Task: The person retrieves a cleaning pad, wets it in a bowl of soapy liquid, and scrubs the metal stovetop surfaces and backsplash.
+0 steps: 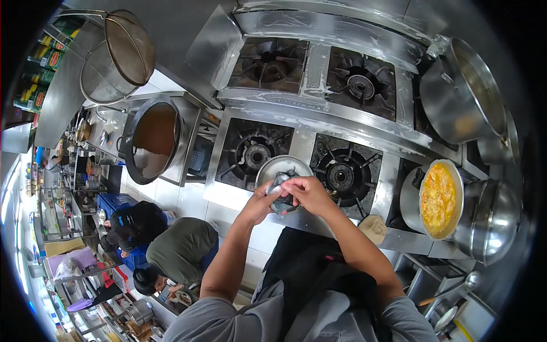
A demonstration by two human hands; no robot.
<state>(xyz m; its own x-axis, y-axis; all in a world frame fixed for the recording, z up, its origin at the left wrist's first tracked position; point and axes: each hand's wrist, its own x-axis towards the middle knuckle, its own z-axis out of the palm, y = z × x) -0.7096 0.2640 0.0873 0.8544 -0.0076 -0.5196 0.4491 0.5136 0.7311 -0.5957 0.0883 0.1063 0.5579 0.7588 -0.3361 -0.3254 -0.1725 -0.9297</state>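
A round metal bowl (pixel 265 171) rests at the front of the stove, between the two front burners. Over it, both hands meet on a dark, crumpled, wet-looking item (pixel 280 200), perhaps a cloth or a bag. My left hand (pixel 259 204) is closed around its left side. From the right, my right hand (pixel 307 194) pinches at its top, fingertips close to the left thumb. What lies inside the bowl is mostly hidden by the hands and the dark item.
Big steel pot (pixel 456 97) at back right; pot of yellow-orange food (pixel 439 199) at right. Folded cloth (pixel 373 229) on the stove's front edge. Large pan of brown liquid (pixel 154 139) and hanging strainers (pixel 130 48) at left. Two people (pixel 181 248) bend at lower left.
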